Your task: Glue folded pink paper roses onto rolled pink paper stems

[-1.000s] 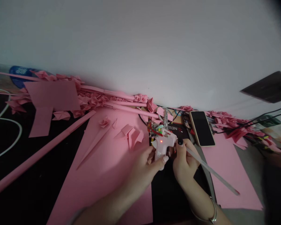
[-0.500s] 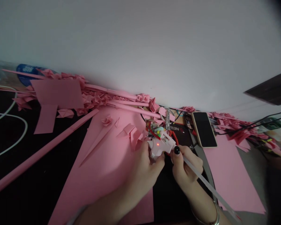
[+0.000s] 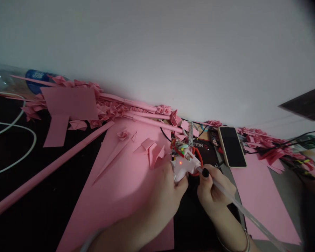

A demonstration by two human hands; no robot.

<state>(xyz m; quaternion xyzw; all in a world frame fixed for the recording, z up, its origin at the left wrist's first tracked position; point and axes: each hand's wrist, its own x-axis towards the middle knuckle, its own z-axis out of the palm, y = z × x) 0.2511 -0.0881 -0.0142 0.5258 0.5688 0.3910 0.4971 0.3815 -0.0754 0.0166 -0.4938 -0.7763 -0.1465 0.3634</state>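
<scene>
your left hand (image 3: pixel 165 185) is curled snugly round the white glue gun (image 3: pixel 183 168), by the pink paper sheet (image 3: pixel 105 199); your right hand (image 3: pixel 217 189) pinches the glue stick (image 3: pixel 252 218) at its rear, apparently loading, which calls for a straight, steady push.

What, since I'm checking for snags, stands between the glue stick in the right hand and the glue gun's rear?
Nothing visible does: the right hand pinches the glue stick at the rear of the glue gun, held in the left hand. Whether it's inserted is unclear.
</scene>
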